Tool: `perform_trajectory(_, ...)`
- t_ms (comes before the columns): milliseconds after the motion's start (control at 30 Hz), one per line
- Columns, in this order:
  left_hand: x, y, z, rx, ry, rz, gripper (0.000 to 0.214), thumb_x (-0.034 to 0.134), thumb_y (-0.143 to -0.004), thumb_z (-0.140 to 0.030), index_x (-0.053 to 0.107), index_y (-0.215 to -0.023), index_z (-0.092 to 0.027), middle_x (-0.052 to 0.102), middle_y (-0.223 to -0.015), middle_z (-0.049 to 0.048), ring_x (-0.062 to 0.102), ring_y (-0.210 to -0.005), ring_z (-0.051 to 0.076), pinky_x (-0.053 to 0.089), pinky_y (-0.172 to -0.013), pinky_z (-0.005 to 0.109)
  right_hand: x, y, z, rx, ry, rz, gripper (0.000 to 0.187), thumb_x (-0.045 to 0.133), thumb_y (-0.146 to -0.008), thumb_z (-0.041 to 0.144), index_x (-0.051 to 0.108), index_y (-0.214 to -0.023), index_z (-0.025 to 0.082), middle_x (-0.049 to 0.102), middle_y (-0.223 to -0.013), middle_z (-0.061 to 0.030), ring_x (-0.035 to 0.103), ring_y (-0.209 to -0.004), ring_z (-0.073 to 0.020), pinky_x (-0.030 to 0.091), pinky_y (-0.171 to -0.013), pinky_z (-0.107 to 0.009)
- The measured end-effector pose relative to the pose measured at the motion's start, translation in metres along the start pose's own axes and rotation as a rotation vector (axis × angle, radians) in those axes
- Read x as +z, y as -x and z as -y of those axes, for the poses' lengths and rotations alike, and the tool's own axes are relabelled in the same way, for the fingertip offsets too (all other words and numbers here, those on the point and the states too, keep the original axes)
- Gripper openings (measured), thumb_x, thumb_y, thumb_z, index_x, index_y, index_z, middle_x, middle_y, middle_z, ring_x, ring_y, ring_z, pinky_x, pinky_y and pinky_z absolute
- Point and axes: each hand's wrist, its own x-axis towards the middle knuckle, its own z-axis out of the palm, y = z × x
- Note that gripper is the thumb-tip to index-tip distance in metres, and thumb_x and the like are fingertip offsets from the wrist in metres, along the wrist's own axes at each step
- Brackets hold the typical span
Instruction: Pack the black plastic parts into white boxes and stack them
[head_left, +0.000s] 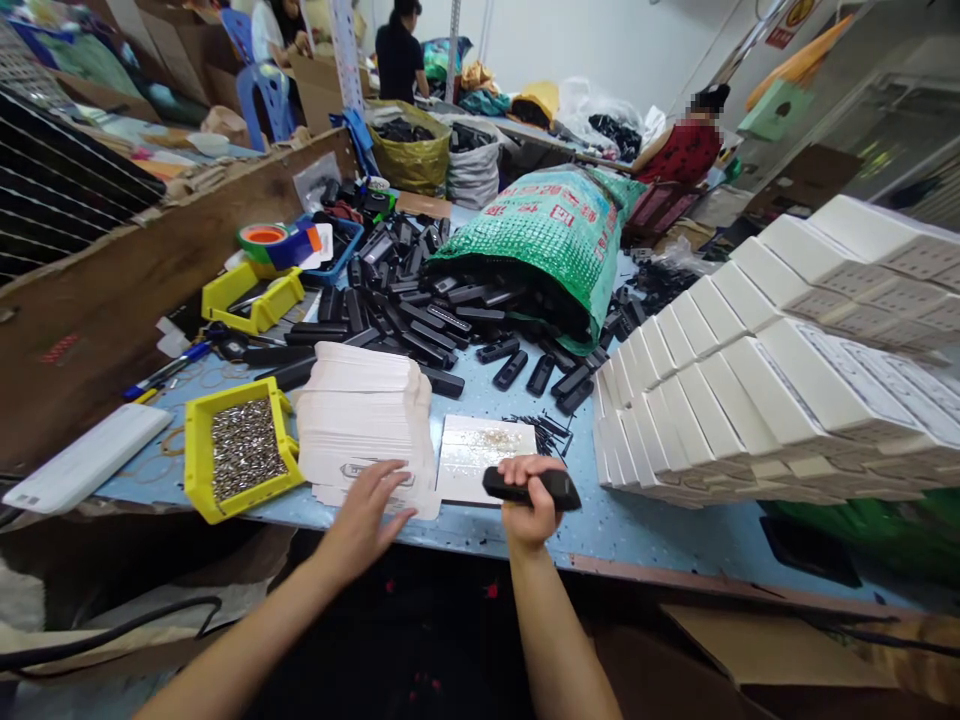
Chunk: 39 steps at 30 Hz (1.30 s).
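Note:
My right hand [529, 508] is closed around a black oblong plastic part [559, 489] at the near edge of the blue table [660, 530]. My left hand [369, 510] lies open, fingers spread, on the bottom sheet of a stack of flat white cardboard blanks [365, 412]. Between the hands rests a single flat white card [480, 452]. A heap of the same black parts [435, 310] spills from a green woven sack [555, 240] further back.
A yellow bin of small metal screws [241, 448] stands left of the stack, beside a white slab [82, 460]. Rows of white boxes [757, 390] fill the right side. Another yellow bin [251, 295] and tape rolls [264, 238] lie at the back left. People work in the background.

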Motion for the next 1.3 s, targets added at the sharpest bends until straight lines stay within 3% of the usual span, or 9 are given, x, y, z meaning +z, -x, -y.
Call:
perform_trajectory(133,-0.038,-0.003,0.042,0.146,-0.486,0.220,0.039,0.060,-0.082,-0.027,0.057,-0.121,-0.020,0.060,-0.123,0.0153,0.054,-0.115,0.032,0.037,-0.098,0.050,-0.025,-0.018,-0.011,0.081,0.191,0.091,0.024,0.070,-0.052,0.022,0.046,-0.058,0.021,0.051,-0.052,0.0040,0.051,-0.051,-0.0145,0.041,-0.053,-0.029)
perform_trajectory(233,-0.040,-0.008,0.053,0.148,-0.624,0.277,0.043,0.061,-0.080,-0.024,0.055,-0.122,-0.018,0.060,-0.122,0.0172,0.054,-0.114,0.033,0.036,-0.096,0.049,-0.036,-0.034,-0.015,0.087,0.134,-0.038,0.019,0.057,-0.063,0.030,0.040,-0.064,0.022,0.042,-0.050,0.0075,0.045,-0.046,-0.0107,0.042,-0.051,-0.026)
perform_trajectory(433,-0.047,-0.032,0.030,0.132,-0.625,0.364,0.029,0.059,-0.074,-0.018,0.058,-0.104,-0.019,0.063,-0.108,0.0144,0.057,-0.104,0.032,0.036,-0.092,0.046,-0.052,-0.053,-0.018,0.146,0.141,-0.199,0.026,0.060,-0.068,0.036,0.040,-0.079,0.022,0.044,-0.058,0.0085,0.051,-0.049,-0.0110,0.048,-0.056,-0.028)
perform_trajectory(533,-0.065,-0.047,0.007,0.077,-0.455,0.515,0.007,0.053,-0.079,-0.021,0.059,-0.082,-0.020,0.066,-0.086,0.0090,0.061,-0.085,0.027,0.043,-0.081,0.038,-0.056,-0.054,-0.024,0.064,0.472,-0.207,0.044,0.071,-0.065,0.036,0.047,-0.099,0.020,0.060,-0.084,-0.0009,0.062,-0.075,-0.0179,0.052,-0.072,-0.035)
perform_trajectory(667,-0.069,-0.052,-0.028,-0.142,0.076,0.500,0.027,0.053,-0.083,-0.040,0.066,-0.101,-0.023,0.069,-0.104,0.0082,0.062,-0.100,0.026,0.047,-0.085,0.032,-0.036,-0.038,-0.013,-0.329,0.981,0.009,0.049,0.068,-0.074,0.035,0.052,-0.117,0.020,0.050,-0.125,-0.0133,0.045,-0.121,-0.0281,0.039,-0.101,-0.048)
perform_trajectory(867,-0.018,-0.029,-0.042,-0.464,0.677,0.479,0.025,0.065,-0.072,-0.038,0.072,-0.087,-0.019,0.071,-0.082,0.0061,0.065,-0.081,0.026,0.052,-0.074,0.036,0.016,0.007,0.020,-0.673,1.051,0.655,0.045,0.060,-0.086,0.028,0.052,-0.130,0.027,0.051,-0.128,-0.0114,0.045,-0.122,-0.0291,0.037,-0.103,-0.049)
perform_trajectory(967,-0.008,-0.021,-0.034,-0.393,0.724,0.448,0.046,0.070,-0.065,-0.033,0.065,-0.109,-0.020,0.069,-0.101,0.0079,0.062,-0.100,0.028,0.049,-0.088,0.040,0.016,0.016,0.023,-0.616,1.103,0.806,0.019,0.062,-0.086,0.027,0.065,-0.104,0.024,0.058,-0.116,-0.0088,0.048,-0.113,-0.0262,0.040,-0.099,-0.045)
perform_trajectory(1067,-0.015,-0.016,-0.028,-0.328,0.463,0.408,0.084,0.082,-0.053,-0.032,0.048,-0.129,-0.022,0.063,-0.116,0.0099,0.056,-0.112,0.032,0.042,-0.098,0.045,0.007,0.023,0.024,-0.460,1.121,0.938,0.007,0.066,-0.084,0.027,0.064,-0.080,0.022,0.060,-0.105,-0.0051,0.051,-0.102,-0.0237,0.043,-0.091,-0.042)
perform_trajectory(1300,-0.028,-0.012,-0.028,-0.295,0.231,0.425,0.102,0.077,-0.066,-0.041,0.016,-0.145,-0.023,0.063,-0.118,0.0121,0.059,-0.111,0.032,0.042,-0.098,0.046,0.004,0.024,0.035,-0.279,1.001,0.775,0.007,0.062,-0.086,0.023,0.063,-0.080,0.021,0.057,-0.098,-0.0061,0.050,-0.098,-0.0227,0.041,-0.090,-0.041)
